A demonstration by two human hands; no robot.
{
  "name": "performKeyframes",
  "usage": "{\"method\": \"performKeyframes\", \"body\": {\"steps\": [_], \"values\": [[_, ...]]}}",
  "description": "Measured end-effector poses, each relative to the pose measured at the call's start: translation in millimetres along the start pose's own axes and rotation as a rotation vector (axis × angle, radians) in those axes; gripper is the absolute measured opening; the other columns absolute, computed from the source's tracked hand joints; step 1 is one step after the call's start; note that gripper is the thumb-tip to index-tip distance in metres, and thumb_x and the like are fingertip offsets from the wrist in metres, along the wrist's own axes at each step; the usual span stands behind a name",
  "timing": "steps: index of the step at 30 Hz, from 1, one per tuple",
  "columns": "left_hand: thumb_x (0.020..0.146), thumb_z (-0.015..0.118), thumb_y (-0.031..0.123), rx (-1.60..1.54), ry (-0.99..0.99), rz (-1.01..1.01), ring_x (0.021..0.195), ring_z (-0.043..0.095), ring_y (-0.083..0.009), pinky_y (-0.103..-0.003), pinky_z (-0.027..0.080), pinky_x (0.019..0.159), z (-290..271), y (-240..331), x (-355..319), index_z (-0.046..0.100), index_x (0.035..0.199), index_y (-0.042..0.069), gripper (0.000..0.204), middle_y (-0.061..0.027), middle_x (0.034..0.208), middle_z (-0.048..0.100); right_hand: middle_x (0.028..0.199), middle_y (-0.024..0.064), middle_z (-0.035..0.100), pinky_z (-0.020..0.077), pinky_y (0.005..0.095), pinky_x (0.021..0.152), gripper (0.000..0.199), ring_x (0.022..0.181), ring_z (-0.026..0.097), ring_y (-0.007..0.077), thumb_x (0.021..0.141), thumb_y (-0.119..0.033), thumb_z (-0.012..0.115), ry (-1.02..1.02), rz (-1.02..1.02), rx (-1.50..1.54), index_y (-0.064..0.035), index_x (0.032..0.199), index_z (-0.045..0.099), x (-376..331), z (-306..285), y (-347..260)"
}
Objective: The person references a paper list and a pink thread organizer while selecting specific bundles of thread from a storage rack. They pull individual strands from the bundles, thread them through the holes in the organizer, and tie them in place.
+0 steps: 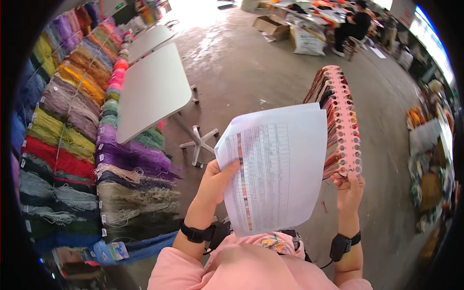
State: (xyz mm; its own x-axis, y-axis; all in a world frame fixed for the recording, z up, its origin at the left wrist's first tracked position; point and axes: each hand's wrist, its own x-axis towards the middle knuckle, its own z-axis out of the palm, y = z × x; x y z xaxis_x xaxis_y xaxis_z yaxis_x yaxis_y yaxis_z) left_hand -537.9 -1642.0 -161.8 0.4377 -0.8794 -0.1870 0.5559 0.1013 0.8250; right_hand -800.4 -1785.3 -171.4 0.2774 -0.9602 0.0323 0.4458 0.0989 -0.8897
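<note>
A sheaf of white paper sheets (275,174), printed with a table and a column of small colour swatches, is held up in front of me. My left hand (218,180) grips its left edge, thumb on the front. In my right hand (349,186) is the near end of a long pink thread organizer card (344,111), pinched between thumb and fingers. Holes run along both of its long edges. Strands of thread (330,113) in reds, browns and black hang from its left side, partly hidden behind the paper.
Racks of colourful thread skeins (77,101) line the left side. Beside them stand a pale wheeled table (157,87) and another behind it. At the far right a person (355,26) sits by a cluttered table, near a cardboard box (271,26) and a white sack (308,39). Bags are piled along the right.
</note>
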Motion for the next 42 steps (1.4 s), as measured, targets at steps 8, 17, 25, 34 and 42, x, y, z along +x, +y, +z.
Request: {"method": "performKeyframes", "body": {"steps": [8,17,25,34,42], "values": [[0.078,0.052,0.009,-0.054,0.188,0.173,0.074,0.056,-0.0117,-0.025,0.045,0.064,-6.5,29.5,94.8,0.055,0.093,-0.001,0.018,-0.0074,0.087,0.059,0.068,0.0108,0.057,0.0429,0.0252,0.054,0.017,0.057,0.054,0.0174,0.077,-0.01,0.043,-0.178,0.095,-0.039,0.0035,0.077,0.054,170.7,28.0,24.5],[0.079,0.05,0.008,-0.019,0.479,0.377,0.075,0.056,-0.0129,-0.026,0.045,0.065,-79.1,99.4,216.1,0.055,0.095,0.0,0.018,-0.0078,0.09,0.058,0.068,0.0082,0.056,0.0446,0.0255,0.056,0.015,0.055,0.051,0.0131,0.078,-0.012,0.045,-0.229,0.159,0.054,0.0009,0.079,0.053,374.3,94.4,80.8],[0.079,0.05,0.008,-0.011,0.73,0.418,0.079,0.055,-0.0138,-0.027,0.044,0.07,-130.2,162.1,299.7,0.053,0.096,-0.002,0.02,-0.0089,0.091,0.057,0.078,0.0089,0.057,0.0452,0.0248,0.064,0.016,0.063,0.052,0.0128,0.08,-0.012,0.044,-0.379,0.19,0.088,0.0019,0.084,0.051,574.4,151.7,135.5],[0.08,0.047,0.012,-0.055,1.327,0.594,0.082,0.053,-0.0174,-0.03,0.043,0.071,-206.1,181.6,324.7,0.048,0.1,-0.004,0.026,-0.0116,0.094,0.054,0.074,0.0094,0.057,0.0444,0.0243,0.065,0.019,0.06,0.05,0.0124,0.081,-0.014,0.044,-0.664,0.158,-0.002,0.0024,0.088,0.052,797.4,370.5,191.5],[0.078,0.047,0.009,-0.238,1.656,0.58,0.085,0.053,-0.0226,-0.034,0.043,0.074,-239.8,192.4,314.5,0.044,0.102,-0.007,0.029,-0.0151,0.097,0.052,0.078,0.0085,0.056,0.0419,0.0248,0.069,0.02,0.065,0.049,0.0126,0.081,-0.014,0.045,-1.247,0.297,0.271,0.003,0.089,0.051,762.5,655.6,238.2]]}}
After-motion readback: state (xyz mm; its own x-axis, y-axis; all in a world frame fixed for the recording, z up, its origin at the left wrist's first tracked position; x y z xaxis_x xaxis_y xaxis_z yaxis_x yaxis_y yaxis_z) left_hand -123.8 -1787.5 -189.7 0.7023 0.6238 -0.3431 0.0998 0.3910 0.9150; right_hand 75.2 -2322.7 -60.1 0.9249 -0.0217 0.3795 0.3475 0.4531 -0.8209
